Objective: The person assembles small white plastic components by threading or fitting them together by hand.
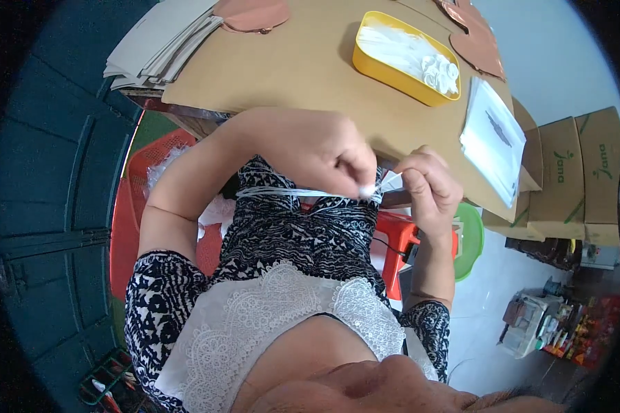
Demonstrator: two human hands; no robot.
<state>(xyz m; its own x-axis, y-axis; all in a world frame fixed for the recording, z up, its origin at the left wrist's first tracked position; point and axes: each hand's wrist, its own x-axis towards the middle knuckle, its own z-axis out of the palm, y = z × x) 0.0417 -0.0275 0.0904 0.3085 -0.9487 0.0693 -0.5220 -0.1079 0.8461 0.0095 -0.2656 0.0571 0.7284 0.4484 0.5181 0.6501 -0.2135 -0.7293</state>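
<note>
My left hand (334,155) reaches across above my lap, fingers closed in a pinch on a small white tuft or knot (367,191). From that white bit a thin white strand (390,179) runs to my right hand (430,189), whose thumb and forefinger are pressed together on its other end. Several pale cords (282,193) lie across my lap, over the dark patterned dress (289,237). On the table, a yellow tub (393,87) holds white strips and white curled pieces.
Stacked white sheets (160,41) and a brown-pink flat piece (253,14) lie at the table's far left. Plastic-covered sheets (492,141) rest at its right edge. Cardboard boxes (568,179) stand on the right, a red basket (162,151) on the left, a green round object (470,241) below.
</note>
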